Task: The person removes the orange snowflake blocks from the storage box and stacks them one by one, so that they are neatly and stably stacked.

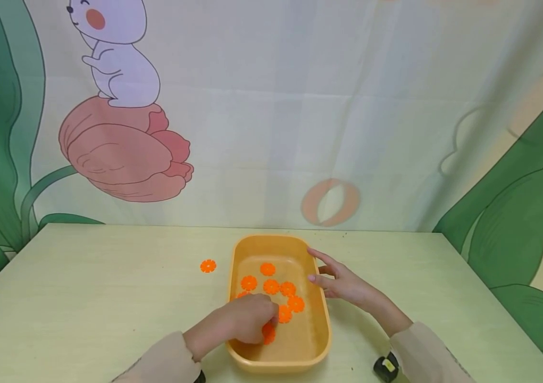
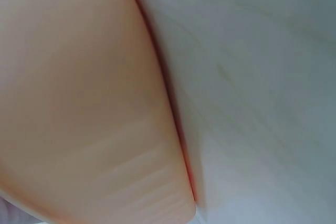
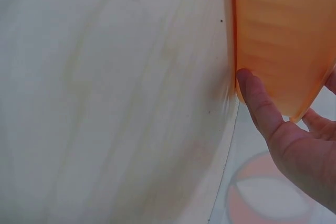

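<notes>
A yellow-orange plastic bin (image 1: 278,366) stands on the table, with several orange flower-shaped pieces (image 1: 271,286) scattered inside. My left hand (image 1: 252,318) reaches into its near left part, fingers curled down, with one orange piece (image 1: 268,334) showing between finger and thumb. In the left wrist view only the bin's outer wall (image 2: 94,98) and the tabletop show clearly. My right hand (image 1: 343,282) holds the bin's right rim, thumb and index fingertips over the edge. Seen from the right wrist, another finger (image 3: 262,103) lies along the outer wall.
One more orange flower-shaped piece (image 1: 208,266) lies on the pale table (image 1: 108,298) left of the bin. Behind the table's far edge hangs a printed curtain (image 1: 261,133). A black device (image 1: 386,367) sits at my right wrist.
</notes>
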Motion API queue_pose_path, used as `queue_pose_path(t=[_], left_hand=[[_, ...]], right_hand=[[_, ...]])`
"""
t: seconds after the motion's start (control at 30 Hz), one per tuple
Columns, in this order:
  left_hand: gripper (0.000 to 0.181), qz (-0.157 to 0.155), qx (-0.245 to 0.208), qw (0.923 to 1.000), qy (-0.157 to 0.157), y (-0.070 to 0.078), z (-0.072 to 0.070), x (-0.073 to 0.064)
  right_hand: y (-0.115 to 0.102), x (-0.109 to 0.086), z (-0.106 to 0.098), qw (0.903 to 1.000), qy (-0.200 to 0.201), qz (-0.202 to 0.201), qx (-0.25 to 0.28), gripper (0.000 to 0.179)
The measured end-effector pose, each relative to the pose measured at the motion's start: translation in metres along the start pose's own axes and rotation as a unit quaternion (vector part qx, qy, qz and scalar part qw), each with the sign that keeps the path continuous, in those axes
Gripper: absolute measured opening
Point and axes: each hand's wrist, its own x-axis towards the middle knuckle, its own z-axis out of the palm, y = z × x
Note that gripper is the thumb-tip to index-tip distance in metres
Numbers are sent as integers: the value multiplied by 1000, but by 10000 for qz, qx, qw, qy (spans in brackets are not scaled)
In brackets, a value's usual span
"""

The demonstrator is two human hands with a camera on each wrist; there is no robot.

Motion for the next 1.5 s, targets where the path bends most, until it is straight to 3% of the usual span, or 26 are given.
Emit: queue_pose_path(t=[0.33,0.67,0.9,1.3,1.5], left_hand=[[24,-176,-218,9995,-112,3,-1,-1],[26,-162,-271,9990,-328,1,-3,0],[18,-64,-56,9997,-239,1,0,1],[22,82,61,9996,-245,4,2,-1],[21,59,-256,9992,-285,6,2,-1]], right_hand=[[-1,-1,1,10000,27,54,-1,65],[-2,1,0,10000,16,78,-56,64],[-2,0,-1,10000,7,36,-2,64],[-1,0,0,10000,23,58,20,64],[-1,0,1,10000,55,52,-10,64]])
